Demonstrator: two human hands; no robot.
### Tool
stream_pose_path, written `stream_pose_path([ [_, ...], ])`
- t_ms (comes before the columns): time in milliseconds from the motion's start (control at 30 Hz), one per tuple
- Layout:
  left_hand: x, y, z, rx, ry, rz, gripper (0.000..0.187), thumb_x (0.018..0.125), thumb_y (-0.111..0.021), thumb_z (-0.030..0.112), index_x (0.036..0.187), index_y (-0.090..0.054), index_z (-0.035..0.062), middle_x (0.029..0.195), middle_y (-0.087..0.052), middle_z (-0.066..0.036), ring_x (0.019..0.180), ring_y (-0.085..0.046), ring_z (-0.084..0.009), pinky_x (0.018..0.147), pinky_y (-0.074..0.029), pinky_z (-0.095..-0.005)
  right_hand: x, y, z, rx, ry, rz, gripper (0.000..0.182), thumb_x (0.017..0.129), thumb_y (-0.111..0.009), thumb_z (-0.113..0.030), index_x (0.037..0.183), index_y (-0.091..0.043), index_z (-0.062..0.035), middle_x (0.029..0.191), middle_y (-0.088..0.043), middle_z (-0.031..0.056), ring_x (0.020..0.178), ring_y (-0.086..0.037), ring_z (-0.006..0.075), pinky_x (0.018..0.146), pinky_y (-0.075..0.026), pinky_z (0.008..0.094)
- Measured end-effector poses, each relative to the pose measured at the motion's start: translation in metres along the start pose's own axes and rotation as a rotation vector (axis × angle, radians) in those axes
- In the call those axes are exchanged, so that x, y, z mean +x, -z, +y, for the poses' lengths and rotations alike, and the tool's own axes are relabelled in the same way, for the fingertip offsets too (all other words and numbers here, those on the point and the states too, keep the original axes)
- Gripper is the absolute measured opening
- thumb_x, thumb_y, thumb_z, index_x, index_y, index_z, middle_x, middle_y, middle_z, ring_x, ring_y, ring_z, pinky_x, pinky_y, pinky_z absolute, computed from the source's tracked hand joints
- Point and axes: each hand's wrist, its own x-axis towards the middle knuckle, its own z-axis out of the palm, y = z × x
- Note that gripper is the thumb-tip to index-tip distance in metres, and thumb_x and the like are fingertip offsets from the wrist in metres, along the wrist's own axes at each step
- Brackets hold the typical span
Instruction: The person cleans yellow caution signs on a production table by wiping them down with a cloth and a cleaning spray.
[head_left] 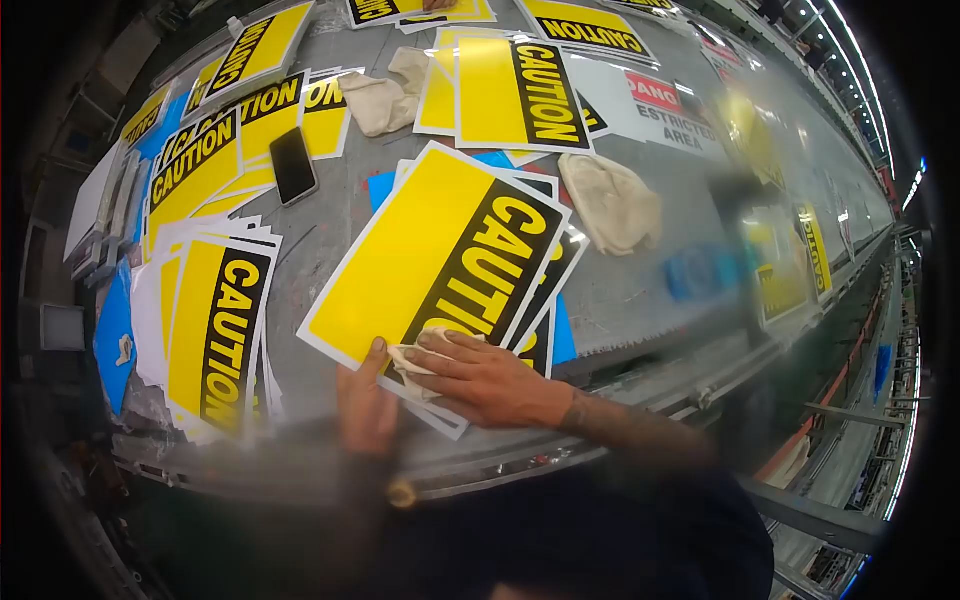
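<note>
A yellow and black caution sign (400,255) lies at a slant on top of a stack of signs in front of me. My left hand (368,408) holds the sign's near edge, its thumb tip on the border; blur and the sign hide the other fingers. My right hand (495,382) presses a cream cloth (412,372) onto the lower part of the black CAUTION band, with its fingers over the cloth. Beneath the sign, blue sheets (562,335) and more sign edges stick out.
Fanned caution signs (200,320) lie at left, near a black phone (293,166). Two cream cloths (610,203) (380,103) rest on the grey table (335,235). More caution signs (500,90) and a red-and-white sign (665,110) lie beyond. A person's hand (438,4) shows at the top.
</note>
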Motion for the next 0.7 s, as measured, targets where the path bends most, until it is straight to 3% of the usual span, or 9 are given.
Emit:
stream_pose_path([
  [33,0.000,-0.002,0.000,-0.002,0.006,0.007,0.054,0.107,-0.067,0.003,0.156,-0.044,0.0012,0.152,-0.058,-0.015,0.140,-0.059,-0.0311,0.117,-0.051,-0.0464,0.004,0.015,-0.008,0.085,-0.025,-0.030,0.054,0.097,-0.071,-0.012,0.150,-0.061,-0.0128,0.153,-0.058,0.0123,0.146,-0.053,0.0336,0.124,-0.041,0.0558],
  [100,-0.004,-0.005,0.003,-0.001,0.020,0.020,0.055,0.107,-0.067,0.003,0.156,-0.044,0.0013,0.152,-0.058,-0.015,0.140,-0.059,-0.0311,0.117,-0.050,-0.0463,-0.013,0.040,0.059,-0.325,-0.033,0.038,0.046,0.096,-0.072,-0.012,0.142,-0.069,-0.0181,0.151,-0.060,0.0100,0.144,-0.055,0.0330,0.121,-0.041,0.0597],
  [133,-0.003,-0.002,0.002,-0.020,0.028,0.008,0.055,0.107,-0.067,0.003,0.156,-0.043,0.0013,0.152,-0.058,-0.016,0.140,-0.059,-0.0315,0.117,-0.050,-0.0462,-0.024,0.054,0.095,-0.362,-0.200,0.086,0.042,0.101,-0.067,-0.012,0.143,-0.067,-0.0135,0.153,-0.059,0.0147,0.147,-0.052,0.0370,0.127,-0.033,0.0563],
  [167,-0.003,-0.001,0.002,-0.013,0.034,0.012,0.056,0.106,-0.067,0.002,0.156,-0.043,0.0013,0.152,-0.058,-0.016,0.140,-0.059,-0.0316,0.118,-0.050,-0.0462,-0.022,0.079,0.113,-0.389,-0.389,0.162,0.045,0.103,-0.065,-0.011,0.147,-0.064,-0.0118,0.154,-0.058,0.0173,0.148,-0.051,0.0390,0.126,-0.033,0.0577],
  [233,-0.001,-0.001,0.003,-0.010,0.036,0.011,0.056,0.106,-0.068,0.002,0.157,-0.043,0.0013,0.152,-0.058,-0.016,0.141,-0.059,-0.0318,0.118,-0.050,-0.0461,-0.031,0.079,0.133,-0.457,-0.474,0.233,0.048,0.103,-0.065,-0.012,0.151,-0.061,-0.0115,0.156,-0.057,0.0194,0.151,-0.049,0.0402,0.127,-0.035,0.0564],
  [300,-0.001,0.000,0.004,-0.010,0.032,0.042,0.057,0.105,-0.068,0.001,0.156,-0.044,0.0013,0.151,-0.059,-0.016,0.140,-0.059,-0.0320,0.119,-0.049,-0.0457,-0.029,0.054,0.102,-0.356,-0.359,0.284,0.049,0.103,-0.066,-0.015,0.151,-0.060,-0.0121,0.154,-0.058,0.0172,0.148,-0.052,0.0399,0.126,-0.038,0.0546],
  [367,-0.002,0.000,0.005,0.000,0.039,0.053,0.056,0.105,-0.068,0.000,0.156,-0.044,0.0012,0.150,-0.059,-0.016,0.140,-0.059,-0.0322,0.119,-0.049,-0.0455,-0.031,0.045,0.064,-0.310,-0.252,0.131,0.049,0.103,-0.065,-0.011,0.151,-0.058,-0.0097,0.158,-0.057,0.0178,0.147,-0.054,0.0404,0.125,-0.039,0.0538],
  [533,-0.011,-0.012,0.015,0.046,0.097,0.112,0.055,0.105,-0.067,-0.001,0.155,-0.045,0.0004,0.151,-0.060,-0.017,0.138,-0.061,-0.0316,0.118,-0.050,-0.0460,-0.032,0.072,0.117,-0.367,-0.458,0.366,0.041,0.106,-0.061,-0.014,0.146,-0.062,-0.0058,0.152,-0.062,0.0216,0.140,-0.057,0.0438,0.121,-0.043,0.0529],
  [700,0.000,0.000,0.010,0.029,0.032,0.024,0.056,0.105,-0.067,0.000,0.157,-0.044,0.0012,0.151,-0.060,-0.017,0.140,-0.060,-0.0322,0.119,-0.049,-0.0469,-0.037,0.046,0.117,-0.253,-0.276,0.256,0.047,0.098,-0.066,-0.005,0.145,-0.062,-0.0061,0.150,-0.062,0.0216,0.143,-0.057,0.0413,0.119,-0.047,0.0493],
])
